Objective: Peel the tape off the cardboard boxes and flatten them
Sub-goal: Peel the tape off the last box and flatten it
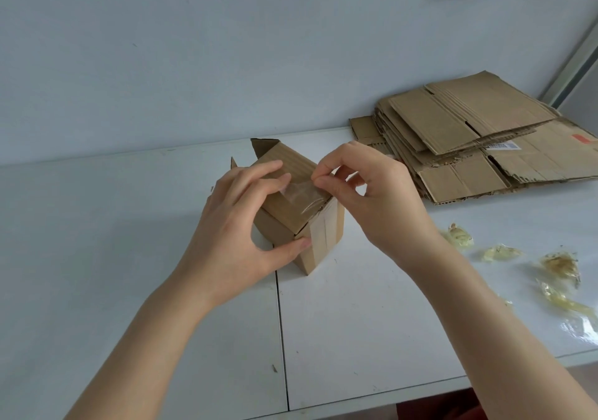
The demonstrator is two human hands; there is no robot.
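Observation:
A small brown cardboard box point(326, 235) stands tilted on the white table, its far end open with flaps up. Clear tape point(299, 198) runs over its top edge and down the near face. My left hand point(239, 225) grips the box, fingers on top and thumb against the lower front corner. My right hand point(372, 193) is at the box's top right edge, thumb and forefinger pinching the end of the tape, which is partly lifted off the cardboard.
A stack of flattened cardboard boxes point(469, 141) lies at the back right against the wall. Several crumpled wads of peeled tape point(559, 266) lie at the right near the table edge. A seam point(281, 322) runs down the white table.

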